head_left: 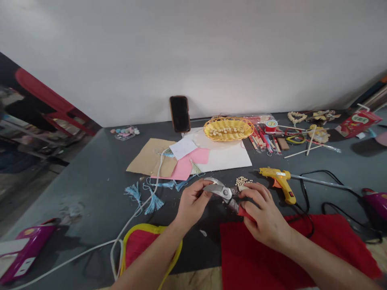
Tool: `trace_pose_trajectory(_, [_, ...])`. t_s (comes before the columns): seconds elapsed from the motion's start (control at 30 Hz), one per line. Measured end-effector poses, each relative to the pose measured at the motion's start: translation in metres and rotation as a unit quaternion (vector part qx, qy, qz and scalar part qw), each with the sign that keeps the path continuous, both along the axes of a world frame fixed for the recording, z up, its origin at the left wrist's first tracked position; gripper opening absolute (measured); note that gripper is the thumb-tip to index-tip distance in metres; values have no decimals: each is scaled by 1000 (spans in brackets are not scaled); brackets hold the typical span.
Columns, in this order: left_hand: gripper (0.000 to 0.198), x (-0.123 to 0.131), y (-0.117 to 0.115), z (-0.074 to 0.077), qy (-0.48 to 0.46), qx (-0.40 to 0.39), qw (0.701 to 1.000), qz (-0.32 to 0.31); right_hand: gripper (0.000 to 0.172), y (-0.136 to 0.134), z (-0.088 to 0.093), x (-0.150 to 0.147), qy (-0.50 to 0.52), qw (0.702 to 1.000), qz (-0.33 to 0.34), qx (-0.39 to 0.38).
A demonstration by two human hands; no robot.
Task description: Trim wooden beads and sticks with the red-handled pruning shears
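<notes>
My right hand (261, 211) is wrapped round the red handles of a pair of pruning shears (226, 192), whose metal blades point left with a gap between them. At the blade tips is my left hand (193, 203), thumb and fingers pinched together. Whatever it may be pinching is too small or hidden to make out. Just beyond the shears lies a small heap of pale beads (242, 181). Several light blue tassels (155, 202) are on the dark table, to the left of my left hand.
A yellow glue gun (279, 181) with a black cord lies to the right. Behind stand a yellow wicker basket (229, 129) and a phone (179, 114) leaning on the wall. Papers (151, 159) lie mid-table, crossed by a white cable (136, 213). Red cloth (290, 249) covers the front right.
</notes>
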State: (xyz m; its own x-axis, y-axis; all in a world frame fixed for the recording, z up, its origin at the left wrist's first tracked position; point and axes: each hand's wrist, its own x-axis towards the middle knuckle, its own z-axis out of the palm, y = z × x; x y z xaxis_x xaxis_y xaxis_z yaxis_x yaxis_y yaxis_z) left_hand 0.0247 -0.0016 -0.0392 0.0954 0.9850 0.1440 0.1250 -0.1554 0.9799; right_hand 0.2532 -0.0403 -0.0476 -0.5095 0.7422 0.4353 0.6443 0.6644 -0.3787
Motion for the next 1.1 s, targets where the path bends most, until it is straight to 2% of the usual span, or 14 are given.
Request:
trace_pose_trajectory(0.6, [12,0,1,-2,-2,-17,1000,6,34,0,0,-2,22,1000,-11,-11])
trace_pose_trajectory(0.7, [12,0,2,-1,-3,-9,1000,0,42,-2,-2,-3,33,999,-26,-6])
trace_pose_trajectory(0.9, [14,3,-1,3,7,-16,1000,-4,74,-3,-6,-2,-23,998,-45,-33])
trace_pose_trajectory(1.1, [13,5,-3,5,29,1,1000,-7,75,-5,-2,-3,-55,995,-44,-67])
